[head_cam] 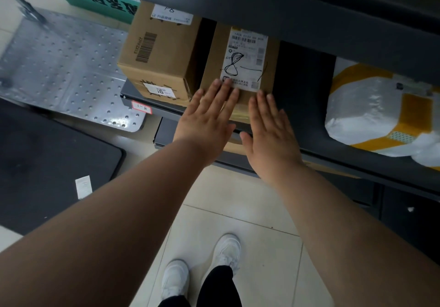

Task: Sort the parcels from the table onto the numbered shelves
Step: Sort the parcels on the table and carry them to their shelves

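Note:
A flat brown cardboard parcel [240, 52] with a white label and a handwritten 8 lies on a dark grey shelf [307, 106], its near end sticking out past the shelf's front edge. My left hand [207, 118] and my right hand [269, 128] lie flat side by side on the parcel's near end, fingers straight. A taller cardboard box [159, 54] stands just left of it on the same shelf. A small pink tag reading 8-1 [141, 107] is stuck on the shelf's front edge at the left.
A white plastic-wrapped parcel with yellow tape [371, 111] lies on the shelf at the right. The upper shelf board [285, 4] overhangs. A perforated metal platform [64, 68] and a black mat [47, 161] lie on the tiled floor at the left. My white shoes [202, 271] stand below.

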Motion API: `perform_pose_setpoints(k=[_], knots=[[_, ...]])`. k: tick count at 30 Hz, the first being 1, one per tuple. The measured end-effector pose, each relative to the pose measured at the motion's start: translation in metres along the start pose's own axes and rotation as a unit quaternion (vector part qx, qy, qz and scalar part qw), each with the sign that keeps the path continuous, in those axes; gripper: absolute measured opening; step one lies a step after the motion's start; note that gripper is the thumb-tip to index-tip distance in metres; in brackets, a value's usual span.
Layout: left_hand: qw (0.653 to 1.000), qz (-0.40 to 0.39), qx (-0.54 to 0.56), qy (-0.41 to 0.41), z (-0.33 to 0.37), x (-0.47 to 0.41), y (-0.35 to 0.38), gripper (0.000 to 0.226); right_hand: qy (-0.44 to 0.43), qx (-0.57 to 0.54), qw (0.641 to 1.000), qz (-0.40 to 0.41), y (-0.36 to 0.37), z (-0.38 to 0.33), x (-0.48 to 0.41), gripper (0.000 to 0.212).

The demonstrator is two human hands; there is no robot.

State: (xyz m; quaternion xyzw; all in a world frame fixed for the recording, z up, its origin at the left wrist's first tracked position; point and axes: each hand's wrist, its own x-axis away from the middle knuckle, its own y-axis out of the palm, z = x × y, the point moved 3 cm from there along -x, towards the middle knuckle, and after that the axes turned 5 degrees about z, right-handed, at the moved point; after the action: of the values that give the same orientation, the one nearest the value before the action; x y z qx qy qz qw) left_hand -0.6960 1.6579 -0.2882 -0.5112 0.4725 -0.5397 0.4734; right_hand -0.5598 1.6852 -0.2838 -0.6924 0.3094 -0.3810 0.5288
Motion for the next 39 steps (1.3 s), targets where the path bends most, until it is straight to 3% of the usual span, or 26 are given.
perform_pose_setpoints(k=[11,20,27,33,39], knots=[[0.999,-0.038,-0.024,-0.024,-0.006,-0.035,-0.008,0.066,-0.007,0.012,1.000,-0.006,-0.009,0.009,-0.038,0.067],[0.999,-0.030,-0.017,0.000,-0.005,0.010,-0.030,0.065,0.018,0.016,1.000,-0.018,-0.021,-0.005,0.000,0.067],[0.996,-0.030,-0.050,0.061,0.004,0.072,-0.076,0.062,0.063,0.017,0.998,-0.006,-0.061,-0.037,0.068,0.066],[0.989,-0.030,-0.052,0.136,0.023,0.147,-0.166,0.064,0.163,-0.012,0.986,0.039,-0.134,-0.060,0.166,0.063],[0.967,0.026,-0.034,0.251,0.071,0.222,-0.254,0.064,0.247,-0.042,0.963,0.103,-0.194,-0.077,0.295,0.062]])
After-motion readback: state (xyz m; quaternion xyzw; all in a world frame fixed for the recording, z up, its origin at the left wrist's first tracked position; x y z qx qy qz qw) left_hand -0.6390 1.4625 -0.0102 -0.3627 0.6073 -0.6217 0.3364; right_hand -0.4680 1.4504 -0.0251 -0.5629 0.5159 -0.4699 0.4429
